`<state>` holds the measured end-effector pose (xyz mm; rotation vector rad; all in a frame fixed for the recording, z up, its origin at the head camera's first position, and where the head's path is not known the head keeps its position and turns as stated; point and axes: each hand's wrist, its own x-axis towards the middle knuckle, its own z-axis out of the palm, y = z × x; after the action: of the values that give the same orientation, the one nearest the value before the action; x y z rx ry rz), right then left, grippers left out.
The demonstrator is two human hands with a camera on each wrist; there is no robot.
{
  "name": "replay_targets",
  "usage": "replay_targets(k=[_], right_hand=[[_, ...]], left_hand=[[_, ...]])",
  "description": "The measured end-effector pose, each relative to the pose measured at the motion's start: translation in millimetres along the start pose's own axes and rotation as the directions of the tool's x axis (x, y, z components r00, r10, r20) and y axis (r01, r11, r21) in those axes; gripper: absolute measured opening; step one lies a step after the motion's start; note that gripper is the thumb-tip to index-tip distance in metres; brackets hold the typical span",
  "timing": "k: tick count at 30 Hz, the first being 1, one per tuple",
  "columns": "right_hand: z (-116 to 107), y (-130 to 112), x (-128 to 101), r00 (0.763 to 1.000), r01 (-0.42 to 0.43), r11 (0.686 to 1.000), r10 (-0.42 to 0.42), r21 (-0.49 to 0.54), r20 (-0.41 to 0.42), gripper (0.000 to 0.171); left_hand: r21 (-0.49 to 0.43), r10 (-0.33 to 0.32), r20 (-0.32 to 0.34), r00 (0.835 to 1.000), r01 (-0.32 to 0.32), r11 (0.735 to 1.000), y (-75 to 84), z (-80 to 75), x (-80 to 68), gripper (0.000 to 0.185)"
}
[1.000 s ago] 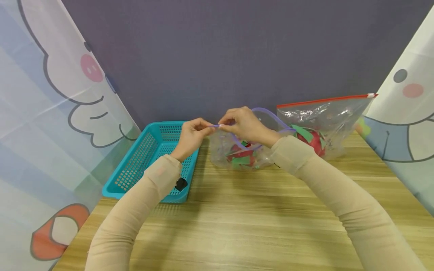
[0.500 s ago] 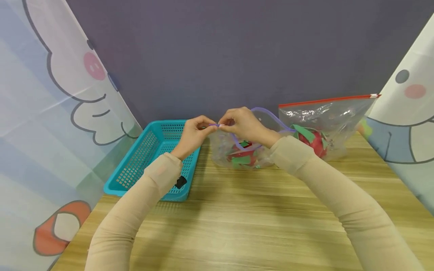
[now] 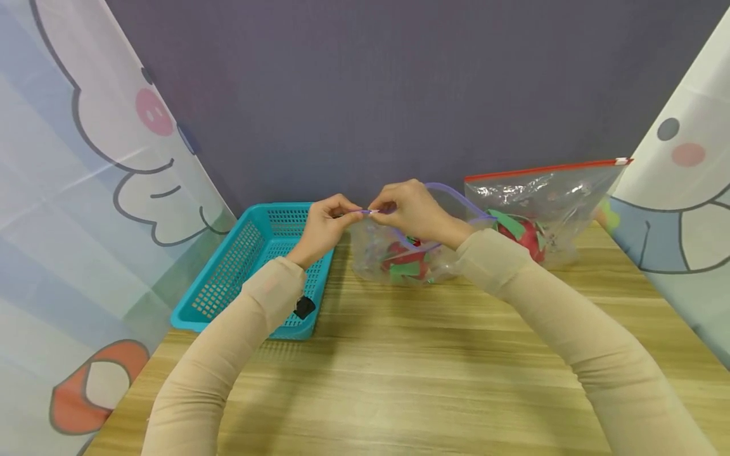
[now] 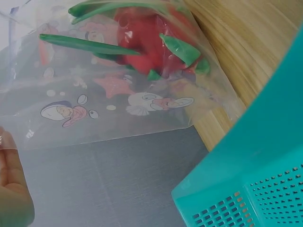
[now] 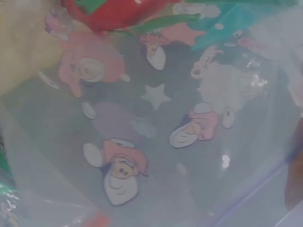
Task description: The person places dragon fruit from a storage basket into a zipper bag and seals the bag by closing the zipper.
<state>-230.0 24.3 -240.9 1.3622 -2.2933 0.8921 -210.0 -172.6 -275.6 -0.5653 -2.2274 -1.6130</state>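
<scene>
In the head view, a clear printed zip bag (image 3: 376,253) with a purple zip strip (image 3: 456,192) stands on the table, its mouth gaping in a loop at the right. My left hand (image 3: 320,229) pinches the strip's left end between thumb and fingers. Close beside it, my right hand (image 3: 412,208) pinches the strip at a small white slider (image 3: 373,211). Inside the bag lies a red dragon fruit (image 3: 406,261) with green scales, also visible in the left wrist view. Cartoon prints on the bag (image 5: 156,118) fill the right wrist view, where a hand's edge shows at right.
A second clear bag (image 3: 547,190) with a red zip strip stands to the right, holding another dragon fruit (image 3: 527,240). At left sits a turquoise plastic basket (image 3: 196,316), partly behind my left forearm. A grey panel (image 3: 365,95) rises behind the wooden table (image 3: 399,367).
Both hands keep their pinch on the purple strip. My left hand has risen very slightly, and the bag's open loop has shifted a little; the view sways slightly.
</scene>
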Motion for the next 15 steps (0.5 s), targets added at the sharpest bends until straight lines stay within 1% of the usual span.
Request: replay_targets(k=[2,5,9,11,15], right_hand=[[-0.5,2.2,-1.1,1.0,-0.001,1.0,0.001,0.005,-0.015,0.013],[-1.2,5.2,-3.2,1.0,-0.007,1.0,0.008,0.012,-0.03,0.012],[-2.3,8.1,-5.6,1.0,-0.016,0.999,0.017,0.044,-0.016,0.012],[-2.9,10.0,-6.5,0.999,-0.037,0.996,0.037,0.079,0.002,0.012],[-4.3,15.0,-8.2,0.994,-0.106,0.983,0.102,0.148,0.034,0.011]], left_hand=[[0.005,-0.011,-0.002,1.0,0.011,1.0,2.4,-0.7,-0.2,0.005],[0.003,-0.031,0.011,0.999,0.031,1.0,11.1,-1.5,-2.8,0.005],[0.013,-0.052,0.026,0.998,0.052,0.999,21.6,-1.5,-7.4,0.003],[0.02,-0.061,0.025,0.998,0.061,0.998,22.9,-1.5,-8.3,0.004],[0.023,-0.054,0.034,0.998,0.053,0.998,23.4,-1.1,-8.1,0.003]])
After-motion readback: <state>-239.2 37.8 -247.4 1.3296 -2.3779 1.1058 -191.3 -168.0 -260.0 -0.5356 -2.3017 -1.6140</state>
